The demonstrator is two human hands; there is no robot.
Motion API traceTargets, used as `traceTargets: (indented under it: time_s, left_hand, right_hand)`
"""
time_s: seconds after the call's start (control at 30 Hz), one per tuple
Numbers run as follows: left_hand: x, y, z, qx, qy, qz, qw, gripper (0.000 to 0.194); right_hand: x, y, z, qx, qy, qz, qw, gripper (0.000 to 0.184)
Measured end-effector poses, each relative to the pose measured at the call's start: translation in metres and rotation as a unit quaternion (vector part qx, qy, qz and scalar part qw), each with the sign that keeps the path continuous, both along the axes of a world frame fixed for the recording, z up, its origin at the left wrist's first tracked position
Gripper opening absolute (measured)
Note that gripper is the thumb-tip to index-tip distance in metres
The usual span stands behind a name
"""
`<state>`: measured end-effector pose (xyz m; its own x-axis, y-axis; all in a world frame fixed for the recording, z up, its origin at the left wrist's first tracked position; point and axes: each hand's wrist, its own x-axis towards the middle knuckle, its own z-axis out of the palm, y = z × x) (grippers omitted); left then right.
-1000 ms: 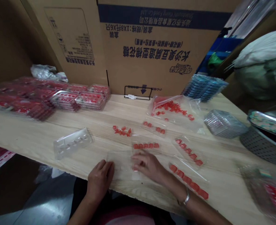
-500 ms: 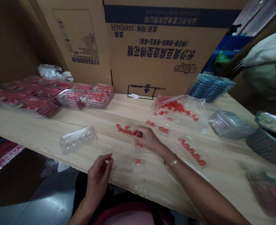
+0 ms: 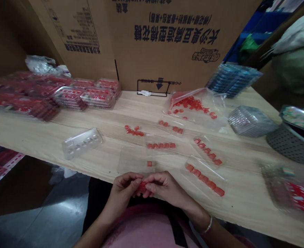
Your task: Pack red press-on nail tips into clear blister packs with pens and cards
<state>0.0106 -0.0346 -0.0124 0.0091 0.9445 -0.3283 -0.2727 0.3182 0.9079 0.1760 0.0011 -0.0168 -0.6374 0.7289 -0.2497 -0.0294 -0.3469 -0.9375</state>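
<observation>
My left hand [image 3: 123, 191] and my right hand [image 3: 163, 186] meet at the table's near edge, fingers pinched together on small red pieces [image 3: 142, 187]. Just beyond them lies a clear plastic tray [image 3: 132, 160] with one red piece [image 3: 149, 163] in it. Further out lie a loose cluster of red pieces [image 3: 133, 131] and several clear trays with rows of red pieces [image 3: 160, 145], [image 3: 207, 155], [image 3: 204, 178].
An empty clear tray [image 3: 81, 142] lies to the left. Stacks of filled red packs [image 3: 51, 96] line the back left. A plastic bag of red pieces [image 3: 193, 106], stacked clear trays [image 3: 247, 120], a perforated basket [image 3: 289, 144] and a big cardboard box [image 3: 167, 44] stand behind.
My right hand has drawn back from the loose red cluster to the near edge with red pieces. My left hand has closed in to meet it. The view has tilted down.
</observation>
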Motion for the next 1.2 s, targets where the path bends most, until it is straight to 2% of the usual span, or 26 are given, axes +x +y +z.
traceTargets:
  time_s: [0.13,0.33,0.5,0.7,0.9,0.97,1.03,1.1,1.13,1.2]
  left_hand:
    - [0.003,-0.006,-0.001,-0.013,-0.005,0.007,1.000,0.023]
    - [0.004,-0.009,-0.001,0.019,-0.017,0.015,1.000,0.020]
    - [-0.003,-0.007,-0.006,-0.018,-0.090,0.018,0.996,0.024]
    - [0.000,-0.009,-0.006,0.008,-0.011,0.024,1.000,0.025]
    - [-0.003,-0.009,-0.007,0.002,-0.022,-0.005,1.000,0.025]
    - [-0.005,-0.010,-0.004,0.020,0.025,-0.027,0.999,0.022]
    - [-0.008,-0.013,0.000,0.042,0.099,-0.058,0.993,0.017]
    - [-0.010,-0.015,0.003,0.057,0.149,-0.084,0.984,0.011]
    - [-0.010,-0.016,0.003,0.059,0.156,-0.095,0.981,0.009]
    - [-0.009,-0.017,0.003,0.050,0.133,-0.103,0.984,0.008]
  right_hand:
    - [0.000,-0.005,0.003,0.000,0.010,0.009,1.000,0.032]
    - [-0.007,-0.009,0.004,0.016,-0.012,-0.075,0.997,0.032]
    - [-0.010,-0.012,0.006,0.011,-0.004,-0.061,0.998,0.030]
    - [-0.009,-0.010,0.005,-0.015,-0.019,-0.048,0.999,0.027]
    - [-0.012,-0.008,0.001,-0.026,-0.050,-0.041,0.998,0.019]
    - [-0.013,-0.012,0.005,0.019,-0.092,-0.058,0.994,0.013]
    - [-0.015,-0.018,0.009,0.124,-0.163,-0.072,0.976,0.007]
    - [-0.016,-0.023,0.013,0.220,-0.217,-0.063,0.949,0.009]
    - [-0.016,-0.025,0.013,0.239,-0.228,-0.052,0.942,0.010]
    - [-0.017,-0.026,0.010,0.215,-0.221,-0.040,0.950,0.010]
